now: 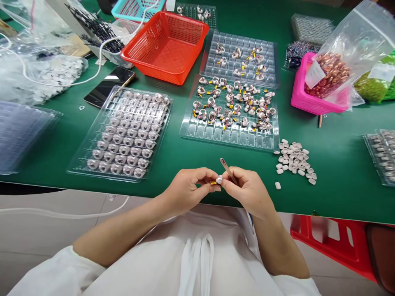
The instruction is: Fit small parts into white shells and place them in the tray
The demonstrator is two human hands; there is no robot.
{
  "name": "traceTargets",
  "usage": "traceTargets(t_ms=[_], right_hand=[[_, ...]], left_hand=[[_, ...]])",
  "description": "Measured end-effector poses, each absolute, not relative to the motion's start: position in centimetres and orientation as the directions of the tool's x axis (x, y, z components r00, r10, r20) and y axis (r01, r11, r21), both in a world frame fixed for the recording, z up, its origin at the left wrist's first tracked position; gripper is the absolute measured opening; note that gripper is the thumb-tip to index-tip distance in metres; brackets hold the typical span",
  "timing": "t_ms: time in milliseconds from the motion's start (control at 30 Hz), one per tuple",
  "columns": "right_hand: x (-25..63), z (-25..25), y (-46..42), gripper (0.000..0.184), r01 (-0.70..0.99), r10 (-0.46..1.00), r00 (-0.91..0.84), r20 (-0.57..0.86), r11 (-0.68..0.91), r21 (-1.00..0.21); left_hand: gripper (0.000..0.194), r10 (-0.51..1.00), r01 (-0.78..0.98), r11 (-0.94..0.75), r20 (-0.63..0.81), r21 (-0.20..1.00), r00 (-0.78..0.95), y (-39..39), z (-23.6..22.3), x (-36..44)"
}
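Note:
Near the table's front edge, my left hand (191, 187) is closed in a pinch on a small white earbud part (219, 179) with a yellow strip. My right hand (247, 187) meets it from the other side, its thumb and fingertip at the same part. A thin flat stick (227, 167) with a dark-marked end is also gripped in my right hand and points up and left. Beyond the hands, a clear tray (203, 132) carries many similar white parts with yellow strips. Small white caps (294, 158) lie in a loose pile right of my right hand.
A clear tray of rounded shells (123, 139) lies left, near a phone (108, 86). Behind stand a red basket (166, 49) and another parts tray (240, 45). A pink basket (321, 107) with bagged copper-coloured pieces stands right. A red stool (336, 246) is below the table edge.

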State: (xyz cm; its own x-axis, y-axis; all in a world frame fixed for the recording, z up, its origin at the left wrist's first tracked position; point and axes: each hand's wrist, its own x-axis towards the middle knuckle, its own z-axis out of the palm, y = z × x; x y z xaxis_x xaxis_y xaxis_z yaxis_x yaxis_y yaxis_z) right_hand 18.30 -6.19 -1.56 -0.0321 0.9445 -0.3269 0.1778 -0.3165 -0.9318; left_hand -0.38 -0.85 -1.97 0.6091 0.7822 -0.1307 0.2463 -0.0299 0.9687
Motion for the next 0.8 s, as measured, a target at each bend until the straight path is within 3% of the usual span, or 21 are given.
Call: traceTargets(t_ms=[300, 500, 633, 800], right_hand=[[18.4, -1.4, -7.4, 0.014, 0.408, 0.997, -0.039, 0.059, 0.070, -0.910], [18.5, -2.2, -8.1, 0.026, 0.540, 0.912, -0.157, 0.379, 0.401, -0.740], [18.6, -2.6, -8.0, 0.027, 0.591, 0.853, -0.177, 0.492, 0.492, -0.640], [18.6, -3.2, -8.2, 0.029, 0.624, 0.842, -0.167, 0.513, 0.493, -0.606]], left_hand=[[0.011, 0.783, 0.205, 0.232, -0.308, 0.951, 0.541, -0.9, -2.2, -0.2], [0.013, 0.719, 0.120, 0.441, -0.431, 0.889, 0.546, -0.4, -1.6, -0.1], [0.013, 0.683, 0.059, 0.512, -0.448, 0.857, 0.578, -0.5, -1.3, -0.1], [0.021, 0.613, -0.020, 0.622, -0.471, 0.783, 0.635, -0.5, -1.4, -0.2]])
